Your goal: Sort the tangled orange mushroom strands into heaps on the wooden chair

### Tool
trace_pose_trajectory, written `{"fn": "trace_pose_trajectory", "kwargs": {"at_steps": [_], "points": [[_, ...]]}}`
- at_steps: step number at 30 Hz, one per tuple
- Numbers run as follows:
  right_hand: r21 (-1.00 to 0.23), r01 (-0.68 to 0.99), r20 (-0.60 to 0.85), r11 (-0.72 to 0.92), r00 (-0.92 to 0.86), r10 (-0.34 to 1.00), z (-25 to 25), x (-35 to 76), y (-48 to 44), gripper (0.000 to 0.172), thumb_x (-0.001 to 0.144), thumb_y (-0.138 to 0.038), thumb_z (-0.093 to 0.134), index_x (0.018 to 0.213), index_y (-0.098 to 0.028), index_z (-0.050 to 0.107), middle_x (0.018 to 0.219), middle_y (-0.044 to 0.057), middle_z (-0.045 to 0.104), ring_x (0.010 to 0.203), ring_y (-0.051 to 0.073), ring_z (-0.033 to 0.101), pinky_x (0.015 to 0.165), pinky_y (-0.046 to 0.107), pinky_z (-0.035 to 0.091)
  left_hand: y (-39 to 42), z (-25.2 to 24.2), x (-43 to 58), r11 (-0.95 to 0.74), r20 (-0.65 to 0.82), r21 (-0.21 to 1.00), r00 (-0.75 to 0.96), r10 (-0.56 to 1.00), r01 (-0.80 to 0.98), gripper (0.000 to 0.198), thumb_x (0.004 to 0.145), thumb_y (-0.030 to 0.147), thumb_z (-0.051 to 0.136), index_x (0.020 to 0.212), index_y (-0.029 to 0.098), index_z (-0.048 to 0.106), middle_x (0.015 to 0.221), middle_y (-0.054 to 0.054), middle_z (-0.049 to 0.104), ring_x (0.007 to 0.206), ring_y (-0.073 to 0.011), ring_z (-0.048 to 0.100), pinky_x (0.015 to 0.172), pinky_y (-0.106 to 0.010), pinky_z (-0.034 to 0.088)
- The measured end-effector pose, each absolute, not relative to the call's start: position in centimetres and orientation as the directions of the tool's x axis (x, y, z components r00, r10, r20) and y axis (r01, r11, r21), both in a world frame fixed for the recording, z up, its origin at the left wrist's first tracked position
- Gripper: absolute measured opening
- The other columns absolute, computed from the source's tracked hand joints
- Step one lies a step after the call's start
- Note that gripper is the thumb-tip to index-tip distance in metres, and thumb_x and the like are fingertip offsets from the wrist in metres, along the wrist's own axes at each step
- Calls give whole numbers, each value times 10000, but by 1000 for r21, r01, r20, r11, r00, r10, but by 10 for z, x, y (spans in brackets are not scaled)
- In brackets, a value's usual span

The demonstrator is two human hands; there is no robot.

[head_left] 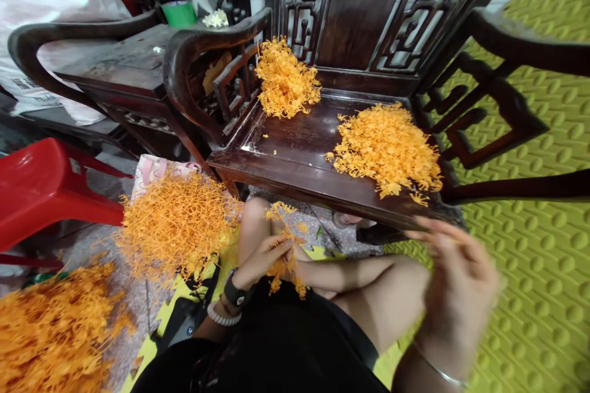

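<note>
My left hand, with a dark watch and a pale coiled band at its wrist, is closed over my lap. It holds a bunch of orange plastic flower pieces with thin curled petals, which hang above and below the fingers. Out to the right, beside the chair's front corner, my right hand is smeared by motion, and whether anything is in its fingers does not show. The pile of orange pieces nearest to it lies on the seat of the dark wooden chair. Another orange heap rests at the seat's back left.
Left of my knee, a large tangle of orange pieces spills over a pink-and-white bag. A further orange mound fills the lower left. A red plastic stool, a side table with green tape and yellow floor mats surround me.
</note>
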State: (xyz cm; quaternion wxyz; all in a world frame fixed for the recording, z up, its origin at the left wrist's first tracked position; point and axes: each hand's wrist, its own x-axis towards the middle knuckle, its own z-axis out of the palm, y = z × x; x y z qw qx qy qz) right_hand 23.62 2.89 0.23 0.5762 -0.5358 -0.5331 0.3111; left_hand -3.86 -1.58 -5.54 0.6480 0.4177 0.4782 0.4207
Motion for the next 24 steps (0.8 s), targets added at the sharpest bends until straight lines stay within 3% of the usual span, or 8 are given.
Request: {"fn": "trace_pose_trajectory", "kwargs": {"at_steps": [2,5,8,12,16,19,24], "points": [[-985,118,140,127,115,983,-17,205,26,265,836,-423,627,1014,-232,672,936,48,670,744,165,607,710,301,473,-13,-54,-34,261,-225,952,209,952,-162,486,809,601,584,756,127,680,652,-7,532,648,-120,463,665,-256,379],[-997,57,-65,-59,-115,991,-45,165,21,383,828,-566,576,824,-193,666,617,1,528,571,138,475,562,269,405,-9,-47,-27,260,-187,948,336,923,-186,479,832,592,558,827,132,695,686,-25,588,678,-137,523,710,-273,423],[-987,10,-160,-162,-215,963,-57,146,16,520,844,-666,467,674,-190,591,589,10,487,577,147,449,585,283,408,-8,-41,-22,271,-168,944,434,885,-187,509,813,619,561,735,129,672,668,-32,605,675,-141,550,734,-286,449],[-997,-29,-67,-74,-193,979,-52,143,14,459,831,-630,534,692,-193,531,637,-7,455,591,123,408,570,249,376,-8,-41,-17,275,-179,951,473,863,-141,553,786,659,557,678,123,635,616,-17,582,601,-114,518,656,-258,436],[-999,21,26,30,-173,985,-46,150,16,454,836,-575,573,636,-185,455,597,-33,355,550,94,309,512,223,288,-10,-48,-16,301,-218,941,401,890,-156,553,814,644,529,617,130,583,487,48,413,475,-63,358,518,-217,320],[-1000,-6,7,7,-143,990,-44,156,17,475,817,-579,597,617,-180,435,584,-38,335,545,87,293,506,221,267,-11,-51,-16,361,-287,913,330,899,-189,571,763,671,569,558,141,516,480,71,316,467,-51,268,481,-215,237],[-986,-143,-65,-81,-115,991,-43,160,12,504,783,-590,634,586,-175,425,562,-42,325,523,78,278,491,220,264,-16,-48,-14,318,-291,941,202,935,-117,619,711,757,532,564,157,481,507,49,377,502,-73,320,498,-225,258]]}}
